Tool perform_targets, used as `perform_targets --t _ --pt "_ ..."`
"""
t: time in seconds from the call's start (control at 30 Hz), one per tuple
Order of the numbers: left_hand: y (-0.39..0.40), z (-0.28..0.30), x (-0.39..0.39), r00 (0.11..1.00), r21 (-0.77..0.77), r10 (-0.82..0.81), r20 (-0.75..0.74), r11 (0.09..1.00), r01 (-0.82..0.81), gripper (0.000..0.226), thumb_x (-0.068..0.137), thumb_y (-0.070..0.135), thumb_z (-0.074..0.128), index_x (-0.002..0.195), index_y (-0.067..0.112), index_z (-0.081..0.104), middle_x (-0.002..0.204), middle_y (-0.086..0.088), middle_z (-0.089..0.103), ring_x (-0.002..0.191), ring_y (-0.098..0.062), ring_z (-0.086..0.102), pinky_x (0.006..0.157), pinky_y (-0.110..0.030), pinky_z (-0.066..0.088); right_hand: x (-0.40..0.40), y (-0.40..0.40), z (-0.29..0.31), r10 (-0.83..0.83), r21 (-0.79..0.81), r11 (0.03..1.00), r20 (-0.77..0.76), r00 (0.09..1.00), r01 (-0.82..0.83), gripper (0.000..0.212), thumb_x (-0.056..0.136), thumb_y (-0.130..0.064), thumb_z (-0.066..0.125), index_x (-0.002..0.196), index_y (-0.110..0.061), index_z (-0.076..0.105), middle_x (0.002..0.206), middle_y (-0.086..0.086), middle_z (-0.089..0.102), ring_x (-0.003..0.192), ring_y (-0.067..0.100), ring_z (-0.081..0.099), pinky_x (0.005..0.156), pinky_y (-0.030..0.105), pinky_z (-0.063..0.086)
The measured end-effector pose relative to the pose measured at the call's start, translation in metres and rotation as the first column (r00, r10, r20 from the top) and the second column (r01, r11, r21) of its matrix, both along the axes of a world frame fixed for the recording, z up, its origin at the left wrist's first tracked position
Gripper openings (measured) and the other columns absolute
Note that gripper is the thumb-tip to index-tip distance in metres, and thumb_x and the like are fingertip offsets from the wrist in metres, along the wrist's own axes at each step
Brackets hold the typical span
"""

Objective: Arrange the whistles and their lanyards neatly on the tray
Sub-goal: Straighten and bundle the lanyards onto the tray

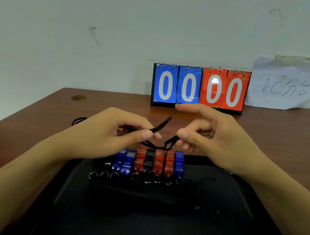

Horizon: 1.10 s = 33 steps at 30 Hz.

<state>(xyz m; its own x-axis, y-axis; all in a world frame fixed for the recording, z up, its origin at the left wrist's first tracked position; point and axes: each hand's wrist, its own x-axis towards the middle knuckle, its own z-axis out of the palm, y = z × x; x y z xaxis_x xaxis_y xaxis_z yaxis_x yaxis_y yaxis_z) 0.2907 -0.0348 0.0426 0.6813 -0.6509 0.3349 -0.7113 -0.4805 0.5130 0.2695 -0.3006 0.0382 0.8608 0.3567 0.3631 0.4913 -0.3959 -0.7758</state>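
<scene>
A row of several whistles (149, 161), blue, red and one black, stands side by side at the far edge of the black tray (226, 211). Their metal rings (104, 174) point toward me, and black lanyards lie bundled in front of them. Above the row, my left hand (110, 133) pinches one black lanyard (157, 130) between thumb and forefinger, its tip sticking up to the right. My right hand (211, 134) pinches the same cord lower down, near the whistles. The cord sags between the two hands.
A flip scoreboard (199, 88) showing 00 00 stands at the back of the brown table (35, 116). A paper sign (285, 85) leans on the wall to its right. Another black cord (78, 120) lies on the table behind my left hand.
</scene>
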Motion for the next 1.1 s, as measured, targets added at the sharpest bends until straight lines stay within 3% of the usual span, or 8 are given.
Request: perform_targets --t 0.07,0.23,0.4,0.6,0.8,0.93,1.03,1.1 --pt "-0.004 -0.001 -0.003 0.999 0.010 -0.028 0.020 1.000 0.027 0.021 0.100 0.032 0.059 0.111 0.036 0.077 0.088 0.024 0.073 0.084 -0.003 0.070 0.069 -0.010 0.047 -0.003 0.002 0.002 0.058 0.024 0.998 -0.061 0.996 -0.057 0.053 0.086 -0.031 0.066 0.137 -0.030 0.055 0.087 0.003 0.079 0.081 0.016 0.077 0.077 0.028 0.063" --pt "-0.008 0.000 -0.004 0.998 0.050 -0.037 0.053 0.998 0.034 0.018 0.098 0.032 0.060 0.104 0.042 0.074 0.083 0.023 0.072 0.076 -0.003 0.067 0.066 -0.007 0.044 -0.006 0.008 -0.001 0.087 0.104 0.991 -0.060 0.994 -0.080 0.027 0.088 -0.026 0.062 0.113 -0.020 0.071 0.088 0.005 0.078 0.078 0.020 0.076 0.073 0.026 0.062" --pt "-0.001 -0.001 0.004 0.997 0.000 0.051 0.064 0.999 -0.051 0.017 0.095 0.043 0.060 0.097 0.035 0.076 0.079 0.004 0.070 0.067 -0.022 0.063 0.058 -0.026 0.049 -0.003 0.004 0.001 0.022 0.212 0.977 0.000 1.000 -0.022 0.020 0.089 -0.024 0.061 0.104 -0.014 0.071 0.086 0.006 0.077 0.074 0.015 0.074 0.070 0.024 0.060" --pt "0.026 -0.003 0.025 0.973 -0.122 0.227 0.040 0.968 -0.221 0.026 0.090 0.058 0.064 0.098 0.037 0.077 0.088 -0.002 0.076 0.083 -0.038 0.068 0.082 -0.058 0.057 0.013 -0.012 -0.004 -0.209 0.343 0.917 -0.024 0.978 0.204 0.013 0.097 -0.013 0.062 0.105 -0.012 0.073 0.085 0.007 0.077 0.075 0.013 0.073 0.069 0.023 0.060" --pt "0.031 -0.001 0.025 0.941 -0.324 0.331 -0.072 0.885 -0.335 0.029 0.071 0.051 0.079 0.093 0.033 0.081 0.084 -0.008 0.079 0.086 -0.037 0.071 0.083 -0.038 0.058 0.017 -0.012 -0.013 -0.249 0.371 0.891 -0.085 0.965 0.263 0.010 0.096 -0.012 0.066 0.101 -0.014 0.074 0.085 0.009 0.077 0.078 0.016 0.075 0.069 0.024 0.060" --pt "0.041 0.005 0.012 0.939 -0.350 0.324 -0.113 0.872 -0.343 0.022 0.069 0.041 0.086 0.090 0.034 0.082 0.081 -0.001 0.079 0.084 -0.034 0.073 0.087 -0.044 0.060 0.015 -0.017 -0.009 -0.188 0.362 0.910 -0.076 0.979 0.203 0.013 0.095 -0.008 0.065 0.099 -0.017 0.075 0.085 0.008 0.078 0.077 0.018 0.075 0.069 0.025 0.060" --pt "0.048 -0.001 -0.001 0.959 -0.367 0.232 -0.162 0.888 -0.277 0.016 0.068 0.030 0.084 0.084 0.035 0.083 0.077 -0.004 0.078 0.072 -0.015 0.073 0.077 -0.021 0.058 0.012 -0.021 -0.006 -0.115 0.247 0.960 -0.076 0.990 0.130 0.016 0.095 -0.009 0.064 0.098 -0.020 0.075 0.082 0.004 0.077 0.072 0.012 0.071 0.064 0.022 0.057" --pt "0.055 -0.006 -0.002 0.959 -0.347 0.175 -0.221 0.905 -0.245 0.012 0.070 0.025 0.083 0.080 0.031 0.084 0.080 -0.009 0.080 0.073 -0.014 0.074 0.072 -0.016 0.057 0.010 -0.023 -0.005 -0.055 0.153 0.986 -0.079 0.995 0.066 0.016 0.095 -0.008 0.064 0.097 -0.020 0.074 0.079 0.002 0.076 0.069 0.009 0.069 0.061 0.019 0.055"
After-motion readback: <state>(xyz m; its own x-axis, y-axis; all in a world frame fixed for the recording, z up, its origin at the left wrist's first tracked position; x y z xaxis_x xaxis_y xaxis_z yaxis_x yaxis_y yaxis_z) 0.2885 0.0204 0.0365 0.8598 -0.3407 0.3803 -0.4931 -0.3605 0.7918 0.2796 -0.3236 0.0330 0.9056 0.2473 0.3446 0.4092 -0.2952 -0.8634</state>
